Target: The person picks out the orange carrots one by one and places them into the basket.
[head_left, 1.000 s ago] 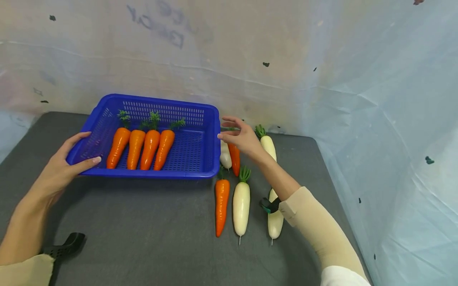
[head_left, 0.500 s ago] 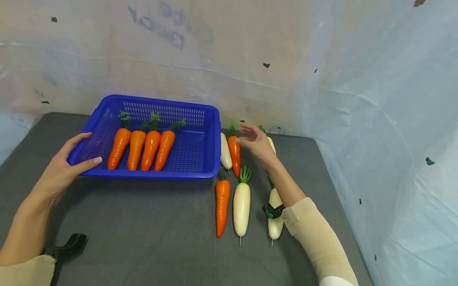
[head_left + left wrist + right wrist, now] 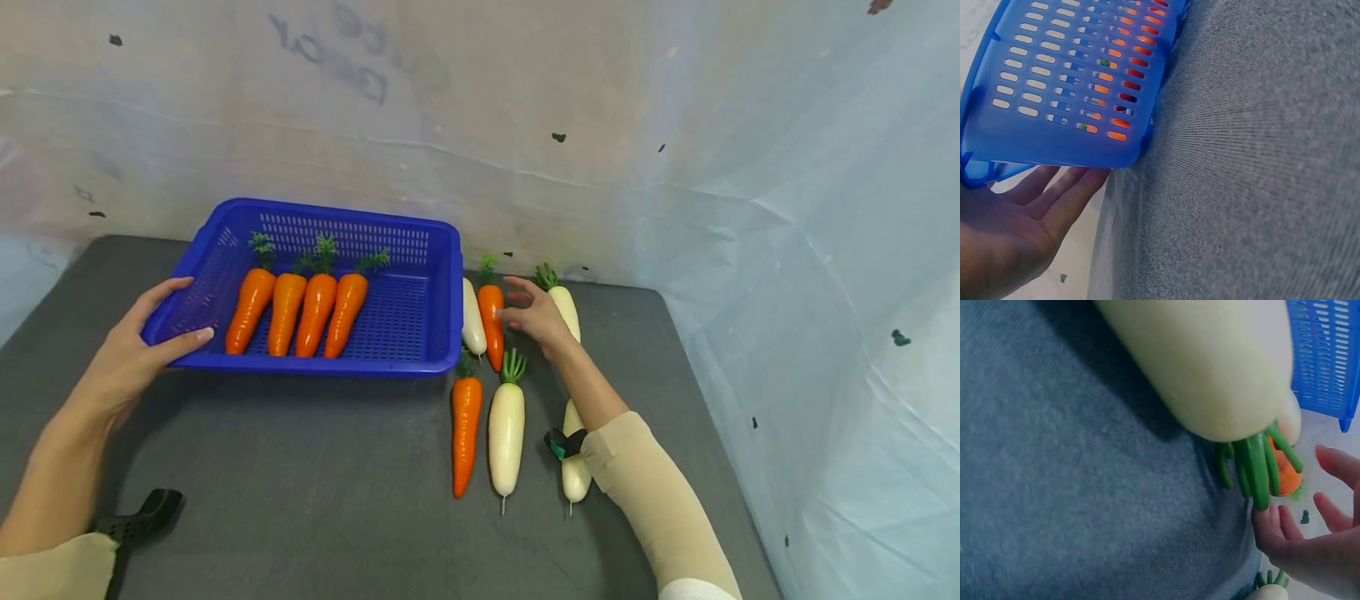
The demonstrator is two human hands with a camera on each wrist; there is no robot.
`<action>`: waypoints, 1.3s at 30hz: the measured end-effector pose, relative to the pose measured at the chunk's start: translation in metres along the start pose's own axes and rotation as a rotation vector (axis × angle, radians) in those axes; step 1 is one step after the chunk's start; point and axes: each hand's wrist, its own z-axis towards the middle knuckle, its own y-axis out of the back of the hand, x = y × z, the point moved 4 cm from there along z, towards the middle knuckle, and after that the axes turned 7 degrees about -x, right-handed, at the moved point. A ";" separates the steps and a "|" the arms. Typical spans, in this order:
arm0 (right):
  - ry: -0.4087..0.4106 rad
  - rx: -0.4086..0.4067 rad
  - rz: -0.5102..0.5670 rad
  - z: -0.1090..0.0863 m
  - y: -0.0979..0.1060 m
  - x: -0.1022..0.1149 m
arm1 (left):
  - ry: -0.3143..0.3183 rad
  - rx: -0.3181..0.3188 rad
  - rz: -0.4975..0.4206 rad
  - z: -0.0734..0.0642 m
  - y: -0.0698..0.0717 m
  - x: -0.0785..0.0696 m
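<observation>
My left hand (image 3: 123, 350) grips the left end of a blue plastic basket (image 3: 341, 367), its thumb lying over the rim. In the left wrist view the fingers reach beneath the basket's end wall (image 3: 1079, 147). Several orange carrots (image 3: 315, 315) with green tops lie side by side in the basket's left half. My right hand (image 3: 538, 317) is at another carrot (image 3: 491, 321) on the table, thumb and fingers spread apart and nothing held between them. The right wrist view has this hand (image 3: 1310, 550) just beyond the leafy top of a white radish (image 3: 1210, 369), with orange showing behind.
A white radish (image 3: 472, 321) lies right against the basket's right side. Nearer me are a carrot (image 3: 466, 433) and a radish (image 3: 507, 437). More radishes lie under and beyond the right forearm, one at the back (image 3: 564, 308). Plastic sheeting (image 3: 487, 167) borders the grey table (image 3: 300, 483).
My right hand has moved from the basket's right rim rightward, then lowered toward the carrot beside the basket. The left hand and basket have stayed in place.
</observation>
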 end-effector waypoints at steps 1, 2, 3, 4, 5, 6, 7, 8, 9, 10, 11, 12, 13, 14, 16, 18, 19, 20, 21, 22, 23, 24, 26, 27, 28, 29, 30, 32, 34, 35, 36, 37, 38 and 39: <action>-0.013 0.013 -0.005 0.000 -0.001 -0.001 | -0.002 -0.001 0.001 0.000 0.000 0.000; -0.024 0.022 -0.008 0.001 -0.002 -0.003 | -0.003 -0.003 0.002 0.000 0.000 0.000; -0.034 0.029 -0.012 0.001 -0.002 -0.004 | -0.005 -0.005 -0.005 0.000 -0.001 -0.001; -0.038 0.035 -0.016 0.002 -0.003 -0.005 | -0.006 -0.005 -0.008 0.000 -0.001 -0.001; -0.040 0.038 -0.021 0.002 -0.003 -0.006 | -0.008 -0.005 -0.008 0.000 -0.002 -0.001; -0.040 0.041 -0.027 0.002 -0.003 -0.007 | -0.008 -0.004 -0.006 0.000 -0.002 -0.001; -0.038 0.046 -0.032 0.003 -0.003 -0.008 | -0.009 -0.005 -0.006 -0.001 -0.002 -0.001; -0.036 0.058 -0.036 0.003 -0.003 -0.008 | -0.008 -0.006 -0.006 -0.001 -0.002 -0.001; -0.031 0.071 -0.044 0.004 -0.004 -0.009 | -0.007 -0.005 -0.009 -0.001 -0.002 -0.001; -0.029 0.081 -0.052 0.005 -0.004 -0.010 | -0.006 -0.004 -0.012 0.000 -0.001 -0.001; -0.027 0.090 -0.061 0.006 -0.004 -0.010 | -0.006 -0.005 -0.011 0.000 -0.001 -0.001; -0.024 0.100 -0.068 0.006 -0.005 -0.011 | -0.004 -0.006 -0.012 0.000 -0.001 -0.001; -0.021 0.106 -0.076 0.007 -0.005 -0.011 | -0.002 -0.005 -0.016 0.000 -0.001 0.000; -0.020 0.112 -0.083 0.007 -0.005 -0.011 | 0.000 -0.004 -0.017 0.000 -0.002 0.000; -0.010 0.118 -0.098 0.008 -0.006 -0.011 | 0.002 -0.004 -0.017 0.000 -0.002 0.000; 0.006 0.129 -0.112 0.008 -0.007 -0.011 | 0.007 -0.004 -0.015 0.000 -0.002 0.000; 0.016 0.136 -0.120 0.008 -0.007 -0.011 | 0.008 -0.005 -0.016 0.000 -0.002 0.001; 0.029 0.144 -0.130 0.009 -0.008 -0.011 | 0.009 -0.006 -0.017 -0.001 -0.002 0.001; 0.043 0.151 -0.143 0.009 -0.009 -0.011 | 0.009 -0.009 -0.017 -0.001 -0.002 0.001; 0.058 0.152 -0.161 0.009 -0.010 -0.010 | 0.011 -0.011 -0.018 -0.001 -0.002 0.001; 0.068 0.149 -0.177 0.010 -0.010 -0.010 | 0.011 -0.013 -0.017 -0.002 -0.001 0.001; 0.076 0.145 -0.193 0.010 -0.011 -0.009 | 0.011 -0.014 -0.014 -0.002 -0.001 0.001; 0.082 0.130 -0.232 0.011 -0.011 -0.008 | 0.011 -0.013 -0.003 -0.002 -0.001 0.001; 0.079 0.123 -0.252 0.012 -0.011 -0.007 | 0.012 -0.011 0.001 -0.002 -0.001 0.001; 0.074 0.118 -0.275 0.012 -0.011 -0.007 | 0.013 -0.008 0.004 -0.002 -0.001 0.001; 0.071 0.116 -0.296 0.013 -0.012 -0.006 | 0.014 -0.006 0.005 -0.002 -0.001 0.001; 0.072 0.118 -0.326 0.014 -0.013 -0.004 | 0.016 -0.005 0.005 -0.002 -0.001 0.000; 0.075 0.125 -0.380 0.015 -0.014 -0.001 | 0.018 -0.007 0.001 -0.002 -0.001 0.000; 0.079 0.131 -0.424 0.018 -0.015 0.002 | 0.020 -0.011 -0.005 -0.001 -0.001 0.000; 0.081 0.134 -0.439 0.019 -0.016 0.003 | 0.021 -0.013 -0.009 -0.001 -0.001 0.000; 0.078 0.138 -0.447 0.020 -0.017 0.004 | 0.022 -0.015 -0.008 -0.001 -0.001 0.000; 0.074 0.139 -0.447 0.021 -0.017 0.004 | 0.020 -0.016 -0.008 0.000 -0.001 0.000; 0.069 0.138 -0.440 0.022 -0.017 0.004 | 0.020 -0.014 -0.010 0.000 -0.001 0.000; 0.066 0.135 -0.431 0.023 -0.017 0.003 | 0.018 -0.012 -0.011 0.000 -0.002 0.000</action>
